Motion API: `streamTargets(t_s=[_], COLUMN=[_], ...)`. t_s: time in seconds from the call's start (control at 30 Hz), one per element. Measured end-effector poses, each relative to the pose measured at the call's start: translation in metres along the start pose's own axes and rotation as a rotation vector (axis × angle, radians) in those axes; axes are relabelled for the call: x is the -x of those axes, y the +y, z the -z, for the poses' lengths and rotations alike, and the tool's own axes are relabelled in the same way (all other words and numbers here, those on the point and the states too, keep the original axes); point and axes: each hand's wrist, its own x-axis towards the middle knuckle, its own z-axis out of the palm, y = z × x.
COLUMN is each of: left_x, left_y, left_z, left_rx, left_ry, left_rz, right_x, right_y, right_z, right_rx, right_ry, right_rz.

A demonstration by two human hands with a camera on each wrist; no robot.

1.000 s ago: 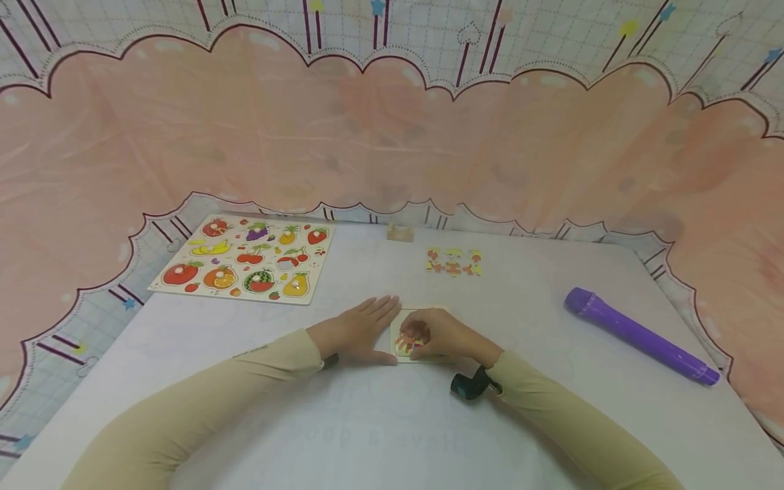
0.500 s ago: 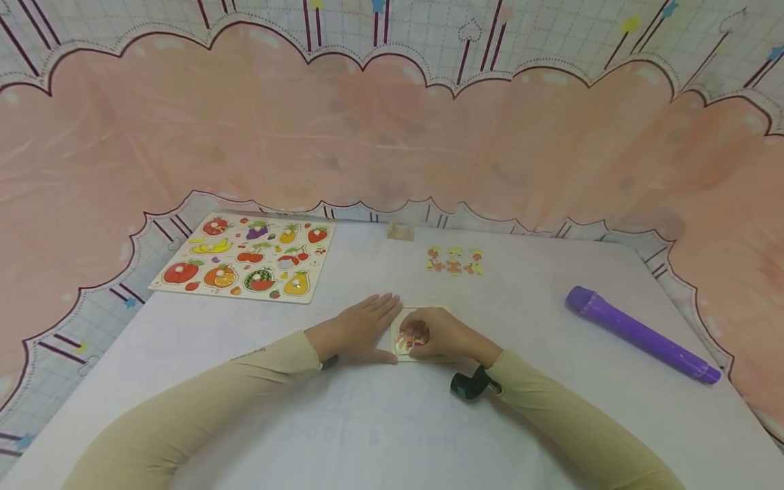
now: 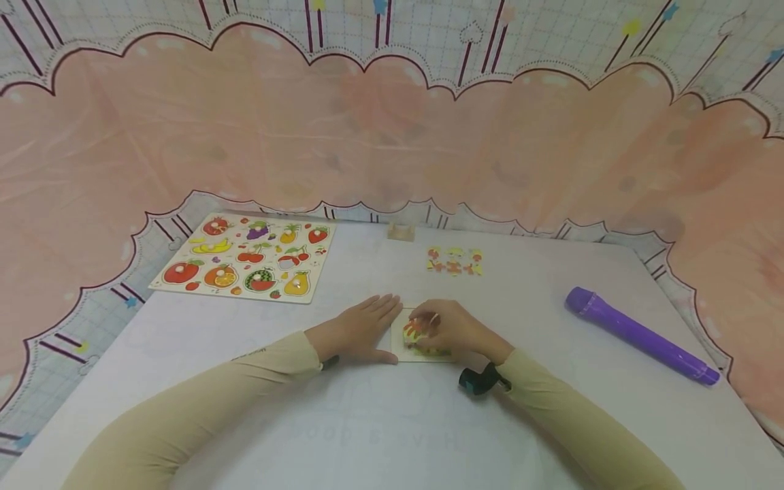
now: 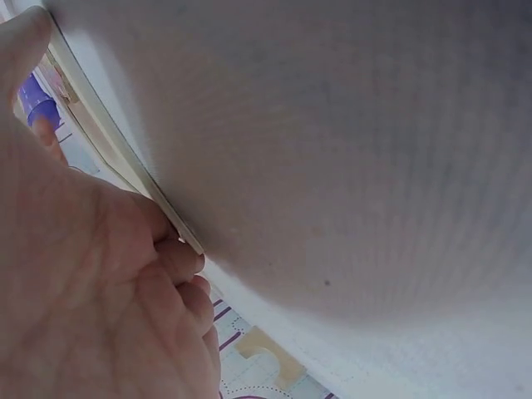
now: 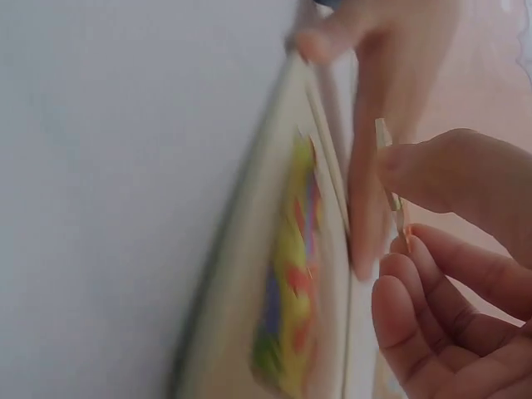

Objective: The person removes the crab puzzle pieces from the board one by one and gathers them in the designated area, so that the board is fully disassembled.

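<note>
A small pale puzzle board (image 3: 397, 344) lies flat in the middle of the white table. My left hand (image 3: 361, 331) rests against its left edge, fingers extended and thumb spread. Above the board, my right hand (image 3: 456, 330) pinches a thin puzzle piece (image 5: 396, 212) between thumb and fingers; orange and yellow show on its face in the head view. In the right wrist view, the piece is held up apart from the board, seen nearly edge-on. Joined yellow, red and blue pieces (image 5: 291, 291) lie inside the board's frame, partly hidden by the right hand in the head view.
Several loose yellow and orange puzzle pieces (image 3: 454, 261) lie in rows behind the board. A fruit knob puzzle (image 3: 233, 297) is at the back left, a small wooden block (image 3: 401, 232) at the far edge. A purple microphone-shaped stick (image 3: 640, 337) lies at the right.
My right hand has risen slightly and shifted right from the board's left part, with a puzzle piece in its fingers. My left hand stays in place.
</note>
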Motion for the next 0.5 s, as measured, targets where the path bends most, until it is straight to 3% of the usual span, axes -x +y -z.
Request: streamTargets(t_s=[0.27,0.5], left_x=[0.001,0.000], left_y=[0.001,0.002], left_z=[-0.001,-0.002], left_rx=[0.007,0.010], left_ry=[-0.011,-0.009], left_rz=[0.021,0.027], right_x=[0.002,-0.010], right_y=[0.021,0.051], right_z=[0.025,0.043], right_rx=[0.003,0.075], right_ry=[0.112,0.130], right_rz=[-0.075,-0.151])
